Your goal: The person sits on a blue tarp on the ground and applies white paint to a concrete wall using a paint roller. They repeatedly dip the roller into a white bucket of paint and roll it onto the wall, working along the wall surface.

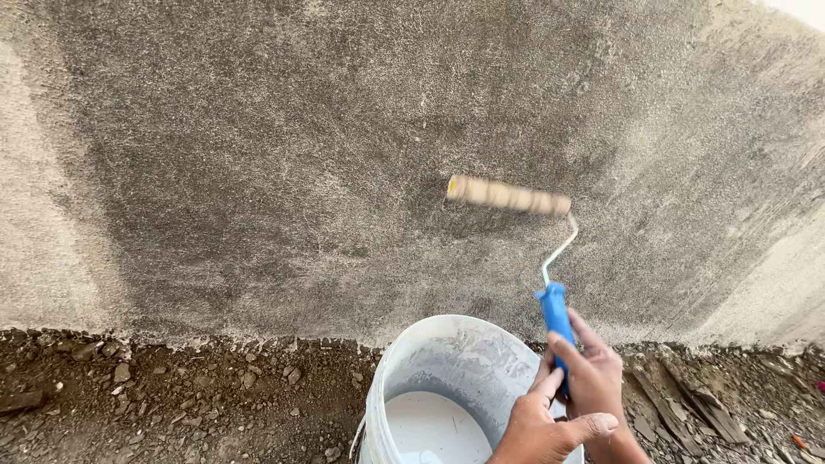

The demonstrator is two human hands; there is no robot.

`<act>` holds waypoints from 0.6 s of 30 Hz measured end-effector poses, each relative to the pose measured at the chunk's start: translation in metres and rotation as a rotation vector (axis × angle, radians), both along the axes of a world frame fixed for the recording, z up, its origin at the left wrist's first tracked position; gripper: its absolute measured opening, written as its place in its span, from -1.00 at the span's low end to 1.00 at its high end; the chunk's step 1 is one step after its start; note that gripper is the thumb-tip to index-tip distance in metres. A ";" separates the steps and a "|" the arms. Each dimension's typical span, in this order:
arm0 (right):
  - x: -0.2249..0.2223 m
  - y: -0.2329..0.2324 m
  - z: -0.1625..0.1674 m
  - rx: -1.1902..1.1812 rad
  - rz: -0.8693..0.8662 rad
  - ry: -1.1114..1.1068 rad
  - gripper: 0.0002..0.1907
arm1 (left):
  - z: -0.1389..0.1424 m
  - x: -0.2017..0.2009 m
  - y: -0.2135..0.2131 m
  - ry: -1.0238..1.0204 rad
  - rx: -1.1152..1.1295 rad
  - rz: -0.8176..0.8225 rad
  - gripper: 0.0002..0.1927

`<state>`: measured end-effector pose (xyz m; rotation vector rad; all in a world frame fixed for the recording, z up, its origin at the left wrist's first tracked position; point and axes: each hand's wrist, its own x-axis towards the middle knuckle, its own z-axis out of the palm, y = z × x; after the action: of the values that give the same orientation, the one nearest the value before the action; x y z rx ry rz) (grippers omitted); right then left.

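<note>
Nearest to me, my left hand (541, 430) rests over the rim of the white plastic bucket (447, 361), fingers loosely curled, thumb stretched toward my other wrist; I cannot tell whether it grips the rim or only leans there. The bucket stands on the ground just in front of the wall, with a pool of thin white liquid (430, 425) low in its bottom. Just right of the bucket, my right hand (589, 374) is wrapped around the blue plastic handle (557, 314) of the paint roller, index finger laid along it. From the handle a bent metal wire (559, 249) climbs up and away from the bucket to the tan, worn roller sleeve (509, 196), which lies almost level and pressed flat against the rough grey rendered wall (258, 172).

Above and left of the bucket the wall is dark and damp; further out on both sides it is pale and dry. To do this stroke well, I judge I should keep even pressure across the sleeve, overlap the wet edge, and work the coarse texture from more than one direction. Either side of the bucket, the brown stony ground (172, 395) runs along the wall's foot.
</note>
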<state>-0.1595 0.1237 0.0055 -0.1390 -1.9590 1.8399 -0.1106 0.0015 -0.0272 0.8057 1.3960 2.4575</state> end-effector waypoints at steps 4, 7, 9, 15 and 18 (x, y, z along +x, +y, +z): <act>-0.003 -0.018 0.048 0.035 0.095 0.119 -0.39 | 0.026 0.009 -0.017 -0.014 0.072 -0.046 0.21; -0.003 -0.029 0.078 0.001 0.113 0.076 -0.33 | 0.037 0.015 -0.026 -0.072 0.073 -0.095 0.20; -0.003 -0.033 0.085 -0.009 0.129 0.055 -0.31 | 0.039 0.016 -0.027 -0.113 0.075 -0.114 0.20; -0.008 -0.022 0.031 0.068 0.069 -0.152 -0.29 | 0.024 0.010 -0.001 -0.197 0.189 0.103 0.16; -0.007 -0.014 -0.018 0.302 -0.005 -0.091 -0.30 | 0.010 0.013 0.006 -0.281 -0.001 0.176 0.16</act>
<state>-0.1664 0.1102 -0.0130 -0.1347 -2.2695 1.5360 -0.0978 0.0071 -0.0173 0.3302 1.4140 2.5743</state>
